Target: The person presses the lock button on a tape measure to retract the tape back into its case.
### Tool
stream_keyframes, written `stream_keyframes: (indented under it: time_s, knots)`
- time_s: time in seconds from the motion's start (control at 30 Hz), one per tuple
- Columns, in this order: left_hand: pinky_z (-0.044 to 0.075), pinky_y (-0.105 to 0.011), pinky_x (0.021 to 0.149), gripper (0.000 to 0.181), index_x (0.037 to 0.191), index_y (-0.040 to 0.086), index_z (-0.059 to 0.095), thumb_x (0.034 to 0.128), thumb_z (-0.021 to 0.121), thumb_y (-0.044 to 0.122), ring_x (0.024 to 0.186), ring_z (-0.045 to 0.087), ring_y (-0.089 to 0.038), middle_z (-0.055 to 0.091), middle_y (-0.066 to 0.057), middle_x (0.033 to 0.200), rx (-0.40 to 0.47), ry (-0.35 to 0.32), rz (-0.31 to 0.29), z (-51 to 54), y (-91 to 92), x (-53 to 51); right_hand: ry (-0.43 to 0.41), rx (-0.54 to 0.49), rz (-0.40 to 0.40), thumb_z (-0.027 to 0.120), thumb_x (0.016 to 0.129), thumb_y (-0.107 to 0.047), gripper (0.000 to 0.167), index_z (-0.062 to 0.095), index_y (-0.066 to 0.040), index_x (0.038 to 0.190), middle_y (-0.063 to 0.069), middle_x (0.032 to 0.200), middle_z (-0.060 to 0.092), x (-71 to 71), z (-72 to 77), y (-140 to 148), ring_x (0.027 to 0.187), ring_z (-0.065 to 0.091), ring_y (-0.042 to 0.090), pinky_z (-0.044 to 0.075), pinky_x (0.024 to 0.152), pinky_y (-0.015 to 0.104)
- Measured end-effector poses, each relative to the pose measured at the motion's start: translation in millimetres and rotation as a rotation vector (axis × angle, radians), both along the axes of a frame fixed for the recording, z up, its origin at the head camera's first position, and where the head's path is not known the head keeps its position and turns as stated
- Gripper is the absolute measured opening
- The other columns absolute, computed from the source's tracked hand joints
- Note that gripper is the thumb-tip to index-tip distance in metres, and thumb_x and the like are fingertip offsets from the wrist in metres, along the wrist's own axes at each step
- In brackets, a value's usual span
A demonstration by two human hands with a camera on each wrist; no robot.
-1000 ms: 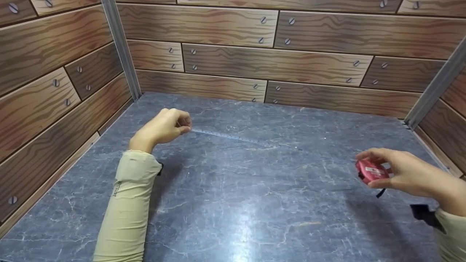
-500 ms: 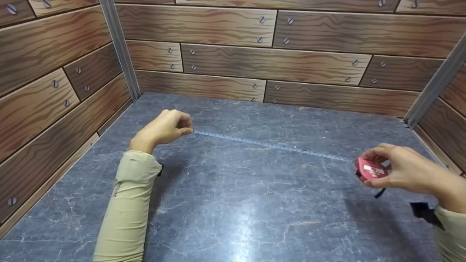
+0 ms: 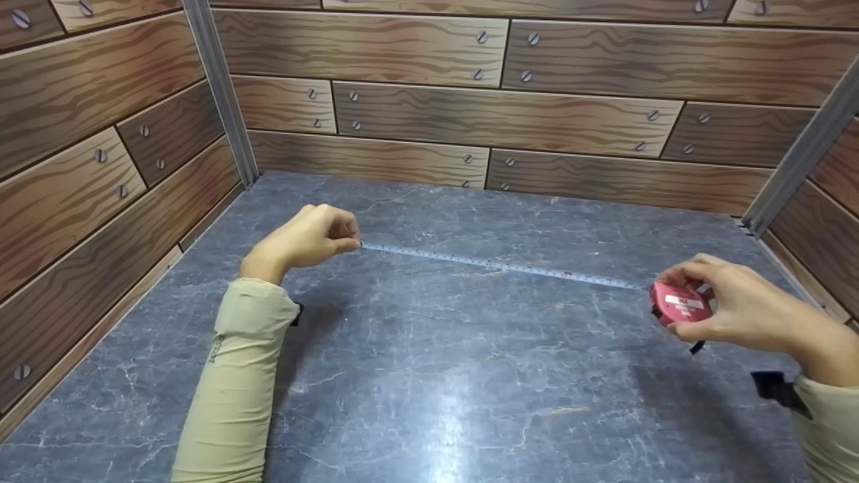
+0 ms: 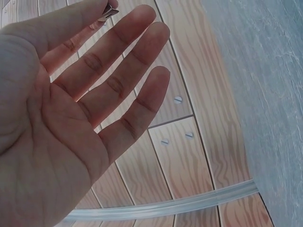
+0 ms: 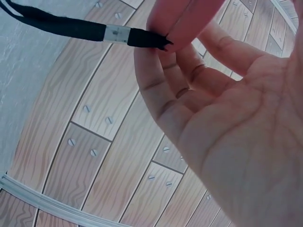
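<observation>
A red tape measure (image 3: 679, 305) is held above the tabletop by my right hand (image 3: 745, 302), between thumb and fingers. Its pale blade (image 3: 496, 265) stretches leftward across to my left hand (image 3: 309, 235). There the thumb and index finger pinch the blade's end; in the left wrist view the metal end hook (image 4: 110, 12) shows between those fingertips, and the other fingers are loosely spread. In the right wrist view the red case (image 5: 182, 21) sits against the fingers, with a black wrist strap (image 5: 61, 23) hanging from it.
A dark blue-grey marbled tabletop (image 3: 429, 376) lies beneath both hands. Wood-plank-patterned walls (image 3: 402, 111) enclose it at the back and sides, with grey metal posts (image 3: 225, 94) at the corners.
The blade, faint and blurred a second ago, now shows clearly along its length. The right hand has risen slightly with the tape measure; the left has shifted slightly right.
</observation>
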State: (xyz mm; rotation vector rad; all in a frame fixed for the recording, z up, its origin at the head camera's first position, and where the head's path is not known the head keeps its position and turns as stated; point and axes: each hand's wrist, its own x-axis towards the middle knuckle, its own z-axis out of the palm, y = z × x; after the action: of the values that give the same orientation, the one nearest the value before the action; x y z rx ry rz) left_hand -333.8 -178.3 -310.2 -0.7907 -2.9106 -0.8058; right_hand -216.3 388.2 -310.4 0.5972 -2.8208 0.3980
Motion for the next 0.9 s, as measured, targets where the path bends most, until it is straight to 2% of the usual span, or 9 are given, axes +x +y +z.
stream_keyframes:
  time_s: [0.13,0.4,0.67,0.9]
  knots:
    - [0.049,-0.033,0.075,0.006,0.099,0.007,0.076,0.1008,0.074,0.012,0.078,0.062,-0.015,0.075,-0.004,0.086,-0.005,0.007,-0.011,-0.6,0.9,0.3,-0.021,0.002,-0.020,0.097,0.070,-0.018,0.059,0.075,-0.009,0.125,0.004,0.116,0.068,-1.3,0.5,-0.1,0.091,0.054,0.001,0.049,0.072,0.021]
    - [0.056,-0.041,0.084,0.003,0.099,0.008,0.077,0.1001,0.074,0.010,0.085,0.070,-0.018,0.080,-0.007,0.092,0.010,0.001,-0.037,-0.2,2.7,1.6,0.015,-0.004,-0.010,0.098,0.068,-0.015,0.063,0.076,-0.011,0.127,0.003,0.117,0.069,-2.7,0.0,-1.5,0.094,0.054,0.001,0.049,0.072,0.021]
    - [0.054,-0.036,0.081,0.004,0.098,0.009,0.077,0.0997,0.074,0.010,0.084,0.068,-0.018,0.079,-0.005,0.090,0.007,-0.007,-0.049,-0.1,5.4,1.9,0.017,0.007,-0.006,0.097,0.070,-0.017,0.061,0.076,-0.011,0.127,0.004,0.119,0.070,-4.1,-2.4,-2.2,0.094,0.055,0.003,0.047,0.072,0.021]
    - [0.056,-0.040,0.083,0.005,0.101,0.007,0.077,0.1008,0.073,0.011,0.086,0.069,-0.019,0.079,-0.006,0.092,0.008,-0.026,-0.049,0.4,7.8,3.2,0.013,0.009,0.001,0.095,0.071,-0.016,0.061,0.076,-0.011,0.128,0.004,0.119,0.069,-4.8,-2.6,-2.3,0.089,0.053,0.005,0.045,0.067,0.022]
